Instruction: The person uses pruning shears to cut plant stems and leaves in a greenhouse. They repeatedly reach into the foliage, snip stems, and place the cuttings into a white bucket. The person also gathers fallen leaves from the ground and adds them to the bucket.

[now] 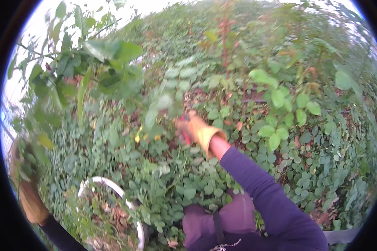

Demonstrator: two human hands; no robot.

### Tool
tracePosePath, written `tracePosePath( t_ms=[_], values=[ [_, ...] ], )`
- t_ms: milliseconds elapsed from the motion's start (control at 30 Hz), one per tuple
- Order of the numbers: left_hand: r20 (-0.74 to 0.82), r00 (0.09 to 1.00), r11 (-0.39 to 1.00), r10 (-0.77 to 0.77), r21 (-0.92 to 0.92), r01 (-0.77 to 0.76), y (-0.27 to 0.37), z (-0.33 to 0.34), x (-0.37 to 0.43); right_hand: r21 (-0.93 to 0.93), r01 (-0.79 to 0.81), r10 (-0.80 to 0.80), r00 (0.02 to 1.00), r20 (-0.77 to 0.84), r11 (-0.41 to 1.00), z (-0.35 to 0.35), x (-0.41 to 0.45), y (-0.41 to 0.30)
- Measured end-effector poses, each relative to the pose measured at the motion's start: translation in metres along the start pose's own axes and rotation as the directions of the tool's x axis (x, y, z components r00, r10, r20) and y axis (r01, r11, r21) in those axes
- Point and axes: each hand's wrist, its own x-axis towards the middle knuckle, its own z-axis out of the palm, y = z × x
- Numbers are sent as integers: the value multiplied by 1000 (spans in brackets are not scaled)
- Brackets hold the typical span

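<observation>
My right hand point(193, 127), in a tan work glove, is closed around a red-handled tool point(186, 137) that looks like pruning shears. It reaches in among the low green foliage near the middle of the view; leaves and blur hide the tool's blades. At the far left edge is my left hand point(25, 166), also in a tan glove. Leaves cover its fingers, so its grip does not show clearly. Above it, leafy green stems point(66, 59) rise close to the camera, some of them blurred.
Dense rose-like bushes point(163, 157) spread all around. A reddish upright stem point(225, 47) stands beyond my right hand. At lower left, a curved white rim point(108, 183) borders dry leaves and cuttings point(113, 216). A grey bar point(342, 235) shows at lower right.
</observation>
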Motion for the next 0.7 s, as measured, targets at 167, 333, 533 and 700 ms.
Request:
tracePosePath(
  t_ms=[167, 333, 533, 700],
  values=[
    [-115, 990, 996, -80, 26, 84, -62, -35, 33, -326, 52, -89, 991, -99, 944, -11, -2, -15],
    [-205, 965, 985, -162, 24, 170, -112, -62, 50, -403, 15, -58, 994, -97, 915, -18, -4, -33],
    [-295, 910, 952, -292, -2, 305, -182, -92, 66, -173, -78, 56, 990, -128, 982, -20, -8, -32],
    [-234, 806, 836, -543, -65, 544, -236, -77, 11, -60, -200, 206, 970, 131, 978, -8, -52, -4]
  ],
)
